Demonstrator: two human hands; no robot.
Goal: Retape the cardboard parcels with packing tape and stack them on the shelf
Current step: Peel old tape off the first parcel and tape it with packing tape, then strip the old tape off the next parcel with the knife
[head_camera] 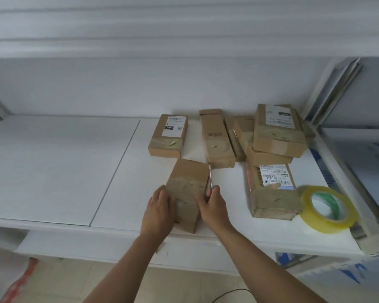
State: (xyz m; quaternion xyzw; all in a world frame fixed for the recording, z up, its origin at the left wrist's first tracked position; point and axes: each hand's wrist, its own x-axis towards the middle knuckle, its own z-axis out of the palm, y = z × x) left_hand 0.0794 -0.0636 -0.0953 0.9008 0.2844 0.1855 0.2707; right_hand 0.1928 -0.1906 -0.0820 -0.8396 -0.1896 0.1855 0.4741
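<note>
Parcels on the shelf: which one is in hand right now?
The unlabelled parcel at the front edge, between the left hand and right hand. The others lie further back, untouched.

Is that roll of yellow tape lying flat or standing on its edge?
Tipped: the tape roll leans against the labelled parcel, its hole facing up toward the camera.

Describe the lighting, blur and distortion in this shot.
Head view: soft, even light with faint shadows; the white shelf edges bow from wide-angle distortion; the yellow-tinted roll of clear packing tape is smeared with blur at the right; parcel labels are too soft to read.
</note>
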